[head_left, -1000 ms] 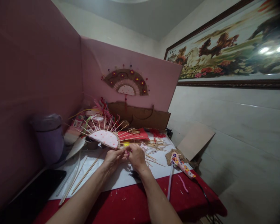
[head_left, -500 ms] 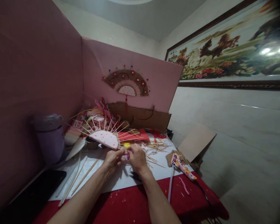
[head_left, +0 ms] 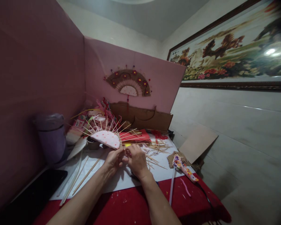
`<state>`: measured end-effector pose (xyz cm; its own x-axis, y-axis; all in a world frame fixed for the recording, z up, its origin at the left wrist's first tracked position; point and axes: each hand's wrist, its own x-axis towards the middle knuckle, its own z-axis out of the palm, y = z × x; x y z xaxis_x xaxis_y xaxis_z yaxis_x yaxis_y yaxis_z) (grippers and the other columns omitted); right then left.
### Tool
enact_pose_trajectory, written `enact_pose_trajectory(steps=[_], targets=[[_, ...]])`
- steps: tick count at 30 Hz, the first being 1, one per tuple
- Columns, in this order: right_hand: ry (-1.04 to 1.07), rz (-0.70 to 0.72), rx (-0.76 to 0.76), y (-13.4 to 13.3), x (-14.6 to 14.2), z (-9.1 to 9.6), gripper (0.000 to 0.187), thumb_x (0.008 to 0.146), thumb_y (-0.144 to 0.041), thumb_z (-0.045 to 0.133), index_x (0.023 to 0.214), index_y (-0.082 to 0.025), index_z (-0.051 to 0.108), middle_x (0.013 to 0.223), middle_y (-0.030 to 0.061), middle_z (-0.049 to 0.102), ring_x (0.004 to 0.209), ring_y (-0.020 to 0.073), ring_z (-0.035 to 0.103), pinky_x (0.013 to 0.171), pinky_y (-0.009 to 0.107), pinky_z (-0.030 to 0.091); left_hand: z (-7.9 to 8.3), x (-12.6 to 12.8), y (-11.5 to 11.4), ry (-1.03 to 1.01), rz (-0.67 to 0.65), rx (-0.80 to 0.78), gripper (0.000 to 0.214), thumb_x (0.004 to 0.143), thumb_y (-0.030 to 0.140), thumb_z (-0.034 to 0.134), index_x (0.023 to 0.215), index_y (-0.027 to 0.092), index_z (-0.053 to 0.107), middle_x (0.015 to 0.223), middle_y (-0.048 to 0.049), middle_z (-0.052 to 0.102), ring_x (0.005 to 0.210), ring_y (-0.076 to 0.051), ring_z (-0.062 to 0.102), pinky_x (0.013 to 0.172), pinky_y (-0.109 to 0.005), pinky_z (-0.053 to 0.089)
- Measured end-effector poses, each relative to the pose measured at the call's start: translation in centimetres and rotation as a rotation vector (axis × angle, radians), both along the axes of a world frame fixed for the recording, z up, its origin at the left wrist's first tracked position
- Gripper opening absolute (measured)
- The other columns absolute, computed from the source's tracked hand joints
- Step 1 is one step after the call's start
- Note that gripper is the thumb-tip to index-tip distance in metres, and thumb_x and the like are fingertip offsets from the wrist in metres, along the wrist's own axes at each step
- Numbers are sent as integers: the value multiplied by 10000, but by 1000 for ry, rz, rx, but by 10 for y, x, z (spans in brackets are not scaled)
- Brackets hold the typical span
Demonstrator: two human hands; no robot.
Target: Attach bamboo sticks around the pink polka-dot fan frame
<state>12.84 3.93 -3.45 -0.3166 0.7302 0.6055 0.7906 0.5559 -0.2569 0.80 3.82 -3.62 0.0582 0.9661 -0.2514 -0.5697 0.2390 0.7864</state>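
My left hand (head_left: 113, 161) and my right hand (head_left: 137, 159) meet over the white sheet, fingertips pinched together. What they hold is small and hidden by the fingers; I cannot make it out. Just beyond my left fingertips is the right corner of a half-round fan base (head_left: 106, 138), white with pink dots. Thin wooden sticks (head_left: 124, 128) spread out from its curved edge like rays. A bit of something yellow (head_left: 127, 145) shows behind my right fingers. A dark object lies partly hidden under my right hand.
A flowered glue gun (head_left: 184, 168) lies on the right, its cord crossing the red cloth (head_left: 121, 206). Loose sticks (head_left: 155, 162) are scattered behind my right hand. On the left are a lidded purple cup (head_left: 50, 140) and a black phone (head_left: 42, 187). A finished fan (head_left: 131, 81) hangs on the pink board.
My fingers have drawn closer together, and the pink bit that showed between them is now hidden. Less of the yellow thing shows. The view has shifted slightly.
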Motion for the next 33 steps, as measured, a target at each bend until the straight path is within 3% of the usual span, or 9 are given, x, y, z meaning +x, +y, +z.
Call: enact_pose_trajectory(steps=[6,16,20,23,28,33], targets=[[-68,-7,15,2,-2,-1,146,746,-206,588,889,-231,575,879,25,547,831,180,457,665,257,332,-2,-1,2,-36,-37,-20,169,801,253,559,712,111,581,557,-13,594,381,-77,527,317,-145,300],[-143,13,46,3,-3,-2,195,720,-223,611,910,-253,581,894,24,547,827,182,468,624,252,317,-9,1,4,19,-55,115,247,837,272,500,699,86,586,537,-42,583,379,-95,515,292,-152,281],[51,29,22,4,-4,-4,88,773,-170,509,823,-207,571,812,22,566,771,162,493,655,249,339,-8,2,4,-25,21,67,150,796,211,560,731,83,604,548,-23,583,400,-90,526,320,-155,332],[249,30,-25,8,-4,-6,153,795,-119,422,780,-189,558,771,20,584,718,145,518,648,240,353,-6,3,4,-62,34,39,143,800,186,548,764,71,624,609,-50,618,464,-108,571,365,-175,401],[476,68,-154,13,-5,-8,120,788,-174,461,782,-201,577,711,-3,624,667,137,567,618,223,383,-4,3,0,-90,67,41,92,759,114,582,753,47,644,661,-73,639,505,-113,592,402,-181,443],[519,60,-166,13,-8,-6,111,768,-197,493,739,-213,599,701,-11,643,666,143,585,626,231,399,-9,3,0,-113,45,70,58,701,72,625,742,37,645,671,-81,640,518,-111,586,438,-194,465]])
